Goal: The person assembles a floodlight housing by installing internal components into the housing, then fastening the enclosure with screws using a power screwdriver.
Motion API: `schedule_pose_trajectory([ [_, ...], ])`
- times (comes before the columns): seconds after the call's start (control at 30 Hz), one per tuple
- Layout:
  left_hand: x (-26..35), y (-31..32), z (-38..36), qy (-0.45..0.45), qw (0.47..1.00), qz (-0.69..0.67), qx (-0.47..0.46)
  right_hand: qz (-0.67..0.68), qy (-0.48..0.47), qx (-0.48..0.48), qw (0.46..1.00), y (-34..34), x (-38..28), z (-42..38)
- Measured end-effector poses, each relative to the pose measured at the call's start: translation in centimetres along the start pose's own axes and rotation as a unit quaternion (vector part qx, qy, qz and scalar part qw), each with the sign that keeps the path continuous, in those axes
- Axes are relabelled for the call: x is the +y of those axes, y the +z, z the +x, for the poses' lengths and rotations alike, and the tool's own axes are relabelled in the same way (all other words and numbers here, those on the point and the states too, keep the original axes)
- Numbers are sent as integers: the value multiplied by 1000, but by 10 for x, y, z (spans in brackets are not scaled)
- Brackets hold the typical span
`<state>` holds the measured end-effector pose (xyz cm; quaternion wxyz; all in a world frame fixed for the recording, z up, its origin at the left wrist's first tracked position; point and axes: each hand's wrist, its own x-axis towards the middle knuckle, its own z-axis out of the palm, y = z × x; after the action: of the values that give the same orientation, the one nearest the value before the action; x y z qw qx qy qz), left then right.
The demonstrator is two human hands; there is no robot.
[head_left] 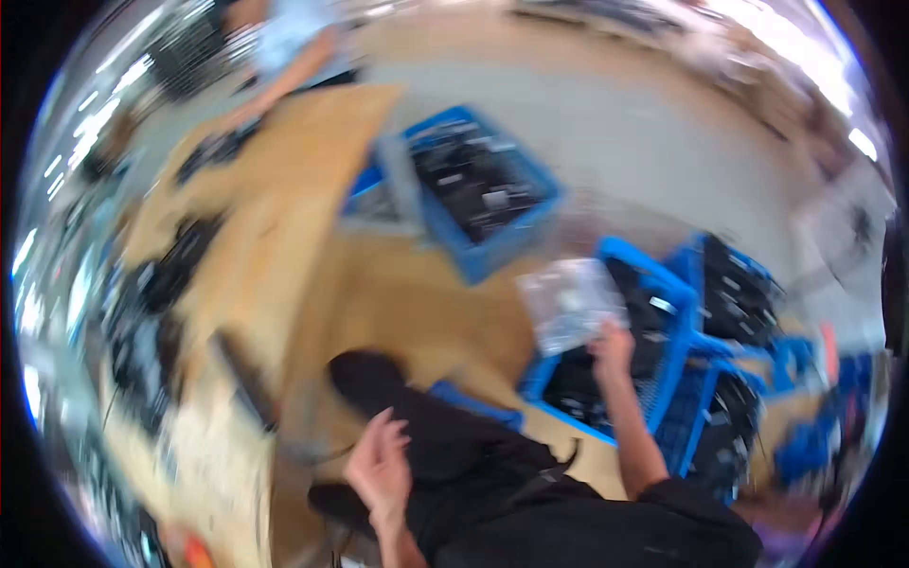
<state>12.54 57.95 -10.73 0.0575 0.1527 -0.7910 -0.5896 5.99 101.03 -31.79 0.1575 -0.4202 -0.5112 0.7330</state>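
My right hand (614,350) grips the near edge of a clear plastic bag (559,308). Something pale shows inside the bag, too blurred to name. Bag and hand hang over a blue crate (684,312) filled with black items (579,383). Above my dark-clothed lap, beside the table edge, my left hand (382,466) is empty, its fingers apart.
A wooden table (275,189) runs along my left, bearing black items (142,322) and a dark elongated object (243,381). Another full blue crate (488,256) stands ahead; more crates (734,293) are at right. A person (294,57) works at the table's far end.
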Motion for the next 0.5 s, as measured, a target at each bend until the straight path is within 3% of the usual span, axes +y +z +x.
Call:
schedule_pose_trajectory([
  [0.07,2,-3,2,13,999,52,1,29,-51,-105,993,26,-2,1],
  [0.13,-4,0,-2,41,998,55,13,-8,-8,-106,994,54,-14,-8],
  [0.2,-15,8,-6,-32,998,-44,21,39,-24,-243,969,105,-25,-43],
  [0.23,-19,14,-6,-60,991,-121,9,40,-16,-259,965,124,-35,-72],
  [0.3,-33,24,0,-59,982,-180,9,-18,4,-388,922,166,-63,-129],
  [0.4,-22,13,5,-62,947,-314,-38,-130,-56,-544,827,186,-71,-180],
  [0.43,-26,11,6,-87,930,-357,3,-162,-90,-599,779,189,-74,-188],
  [0.5,-28,5,0,-58,945,-315,63,-122,-72,-631,763,192,-76,-205],
])
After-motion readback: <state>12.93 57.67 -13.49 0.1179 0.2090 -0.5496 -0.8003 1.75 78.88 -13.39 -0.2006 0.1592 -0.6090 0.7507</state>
